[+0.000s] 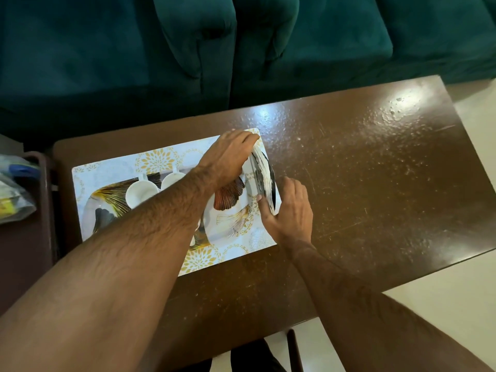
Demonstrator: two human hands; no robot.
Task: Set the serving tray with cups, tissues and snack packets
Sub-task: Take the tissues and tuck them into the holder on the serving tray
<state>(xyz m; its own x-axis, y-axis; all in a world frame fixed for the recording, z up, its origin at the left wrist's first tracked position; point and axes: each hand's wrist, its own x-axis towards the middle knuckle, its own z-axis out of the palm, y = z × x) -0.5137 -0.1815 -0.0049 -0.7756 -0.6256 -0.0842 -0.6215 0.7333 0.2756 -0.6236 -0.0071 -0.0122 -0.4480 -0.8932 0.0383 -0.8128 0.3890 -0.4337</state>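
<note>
White patterned stack (261,178) on edge — left hand (230,154) clamped above, right hand (288,208) pinching below.

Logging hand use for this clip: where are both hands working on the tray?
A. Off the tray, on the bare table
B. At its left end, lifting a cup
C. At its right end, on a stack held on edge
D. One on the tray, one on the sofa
C: the left hand and right hand hold a tilted stack of plates between them at the right end of the serving tray, away from the white cups.
</note>
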